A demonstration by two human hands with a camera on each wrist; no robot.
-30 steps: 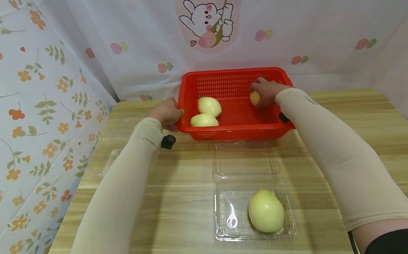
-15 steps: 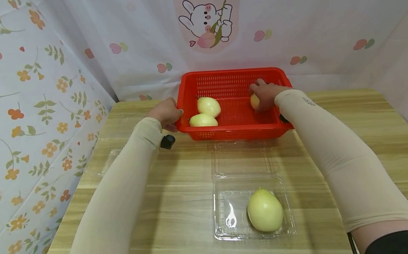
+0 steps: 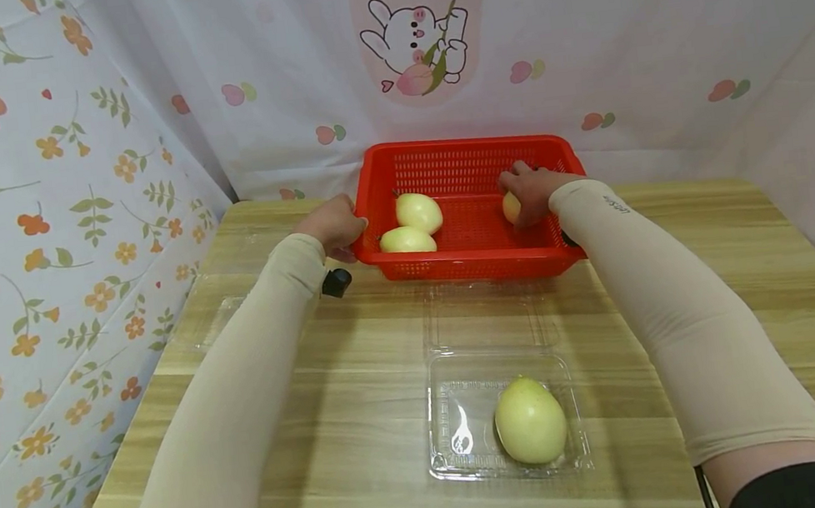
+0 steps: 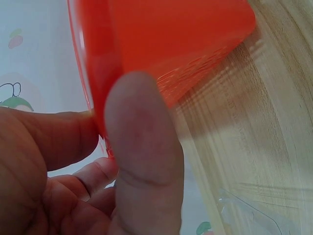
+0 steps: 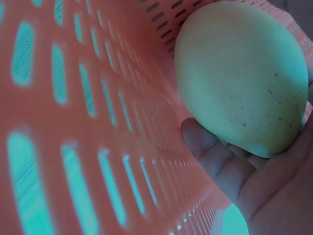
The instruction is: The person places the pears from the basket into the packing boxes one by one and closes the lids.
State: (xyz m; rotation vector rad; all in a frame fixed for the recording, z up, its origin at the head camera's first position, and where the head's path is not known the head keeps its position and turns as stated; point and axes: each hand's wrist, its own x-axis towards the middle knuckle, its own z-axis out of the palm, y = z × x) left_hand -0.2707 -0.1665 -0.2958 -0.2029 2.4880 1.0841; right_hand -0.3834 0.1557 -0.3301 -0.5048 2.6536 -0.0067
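A red plastic basket [image 3: 476, 259] stands at the back of the wooden table. My left hand [image 3: 335, 227] grips its left rim [image 4: 93, 88], thumb against the outer wall. My right hand [image 3: 532, 189] is inside the basket at the right and holds a pale yellow-green pear [image 3: 511, 206], which fills the right wrist view [image 5: 242, 78]. Two more pears [image 3: 418, 212] [image 3: 407, 241] lie in the basket's left half. In front, an open clear clamshell box [image 3: 477, 464] holds one pear [image 3: 531, 421].
A second clear plastic box [image 3: 222, 321] lies at the table's left edge. Floral and cartoon-print curtains close off the left and back sides. The table's right part is bare wood [image 3: 756, 264].
The right hand with its pear has shifted very slightly inside the basket. The left hand stays on the rim.
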